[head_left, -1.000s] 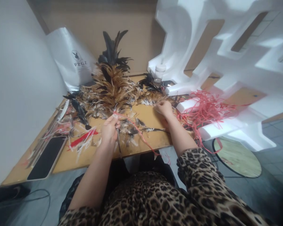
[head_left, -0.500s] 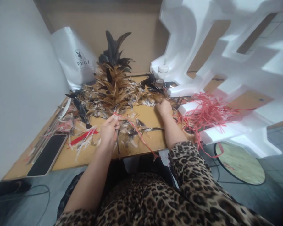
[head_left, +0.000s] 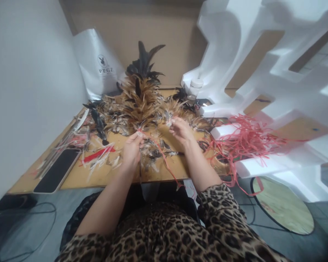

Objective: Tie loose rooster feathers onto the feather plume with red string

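My left hand [head_left: 132, 148] is pinched round the base of a tall feather bundle [head_left: 140, 98], black at its tip and brown below, which stands upright. A red plastic strip [head_left: 164, 156] runs from that base down to the right, past the table's front edge. To the right, my right hand [head_left: 182, 131] pinches the pale quill end of a small bunch of brown feathers [head_left: 172, 109]. A gap separates it from the big bundle. Loose feathers [head_left: 153, 151] lie on the table between and below my hands.
On the yellow table [head_left: 73, 178] lies a phone [head_left: 57, 171] at the left. A white bag [head_left: 98, 65] stands behind. At the right, white foam packing [head_left: 218, 47] carries tangled red strips [head_left: 248, 136], near a lidded jar [head_left: 195, 89]. A round stool [head_left: 285, 205] stands below.
My right hand has come from the feather pile at the right toward the left, bringing a small bunch of brown feathers. The left hand keeps its hold. The view has shifted slightly.
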Motion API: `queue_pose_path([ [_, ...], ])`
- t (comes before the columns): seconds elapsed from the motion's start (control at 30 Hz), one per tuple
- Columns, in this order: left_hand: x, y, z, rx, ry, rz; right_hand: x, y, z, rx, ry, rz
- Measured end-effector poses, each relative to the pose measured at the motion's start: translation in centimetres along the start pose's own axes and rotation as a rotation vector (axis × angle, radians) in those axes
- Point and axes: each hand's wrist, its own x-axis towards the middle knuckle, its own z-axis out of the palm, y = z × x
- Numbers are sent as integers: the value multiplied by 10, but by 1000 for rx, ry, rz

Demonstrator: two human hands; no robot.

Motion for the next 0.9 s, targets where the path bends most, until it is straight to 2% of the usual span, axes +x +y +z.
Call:
queue_pose_path([
  [0.13,-2,1,4,-2,32,-4,-9,29,44,20,-20,-4],
  [0.23,-4,4,6,-35,47,-22,-10,49,59,14,-13,-6],
  [0.4,-6,6,9,-137,47,-26,-7,71,61,-62,-4,-33],
  [0.57,-9,1,11,-97,42,-5,-6,82,58,-88,-43,-20],
  [0.73,-12,-1,9,-33,4,37,-7,85,59,-84,-83,8],
  [0.9,-13,-3,7,-14,-24,81,-7,80,61,-157,-11,-80],
])
